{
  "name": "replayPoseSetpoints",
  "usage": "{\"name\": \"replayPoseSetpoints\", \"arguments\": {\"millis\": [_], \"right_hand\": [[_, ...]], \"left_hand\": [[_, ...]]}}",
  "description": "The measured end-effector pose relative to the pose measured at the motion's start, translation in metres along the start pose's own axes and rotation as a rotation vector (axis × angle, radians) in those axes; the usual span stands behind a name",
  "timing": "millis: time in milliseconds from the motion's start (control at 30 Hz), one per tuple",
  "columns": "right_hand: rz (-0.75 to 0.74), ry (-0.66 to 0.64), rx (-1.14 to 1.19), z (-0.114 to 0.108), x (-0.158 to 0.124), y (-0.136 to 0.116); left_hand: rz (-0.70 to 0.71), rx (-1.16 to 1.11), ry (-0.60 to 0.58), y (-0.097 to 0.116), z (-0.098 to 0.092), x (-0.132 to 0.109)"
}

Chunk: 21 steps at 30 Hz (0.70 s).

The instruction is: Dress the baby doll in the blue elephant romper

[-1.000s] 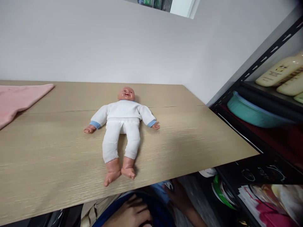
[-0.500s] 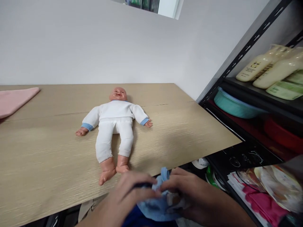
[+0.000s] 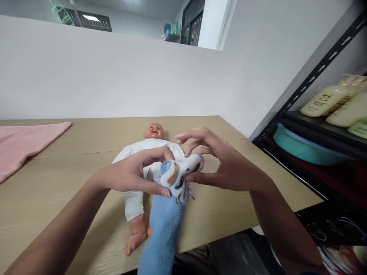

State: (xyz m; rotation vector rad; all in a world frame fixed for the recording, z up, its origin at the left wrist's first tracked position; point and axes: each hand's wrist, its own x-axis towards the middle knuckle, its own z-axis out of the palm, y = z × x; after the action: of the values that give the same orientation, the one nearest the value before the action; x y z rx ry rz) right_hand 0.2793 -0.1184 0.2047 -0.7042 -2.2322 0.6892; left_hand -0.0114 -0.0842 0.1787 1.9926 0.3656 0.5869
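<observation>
My left hand (image 3: 137, 172) pinches a fuzzy light-blue towel (image 3: 164, 229) by its bunched upper end, thumb in front and fingers behind. A white animal-face patch (image 3: 174, 179) with an orange stripe and dark markings is gathered there. The rest of the towel hangs towards me past the table's front edge. My right hand (image 3: 220, 164) curls loosely about the right side of the patch, thumb against it and index finger held apart. Behind them a baby doll (image 3: 154, 131) in white clothes lies on its back, its middle and one leg partly covered from view.
A pink cloth (image 3: 31, 147) lies on the wooden table (image 3: 71, 175) at the left. At the right, a black rack (image 3: 306, 82) holds cream bottles (image 3: 321, 101) and a teal basin (image 3: 306, 147). A white wall (image 3: 129, 76) with an opening stands behind the table.
Both hands have risen from below the table's front edge to over the doll, bringing the towel up. It now hangs lengthwise, face patch at the top. The view has tilted up.
</observation>
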Motion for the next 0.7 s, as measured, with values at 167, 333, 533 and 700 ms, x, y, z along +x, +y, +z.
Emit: {"name": "replayPoseSetpoints", "arguments": {"millis": [167, 333, 533, 700], "right_hand": [[0.178, -0.156, 0.144, -0.01, 0.027, 0.033], [0.118, -0.179, 0.332, -0.016, 0.061, 0.054], [0.205, -0.052, 0.49, -0.004, 0.099, 0.085], [0.177, -0.016, 0.293, 0.007, 0.107, 0.095]], "left_hand": [[-0.08, 0.181, 0.05, -0.006, -0.039, 0.008], [0.048, 0.433, 0.053, -0.022, -0.073, 0.016], [0.076, 0.32, 0.146, -0.041, -0.099, 0.013], [-0.162, 0.258, 0.062, -0.057, -0.109, 0.004]]}}
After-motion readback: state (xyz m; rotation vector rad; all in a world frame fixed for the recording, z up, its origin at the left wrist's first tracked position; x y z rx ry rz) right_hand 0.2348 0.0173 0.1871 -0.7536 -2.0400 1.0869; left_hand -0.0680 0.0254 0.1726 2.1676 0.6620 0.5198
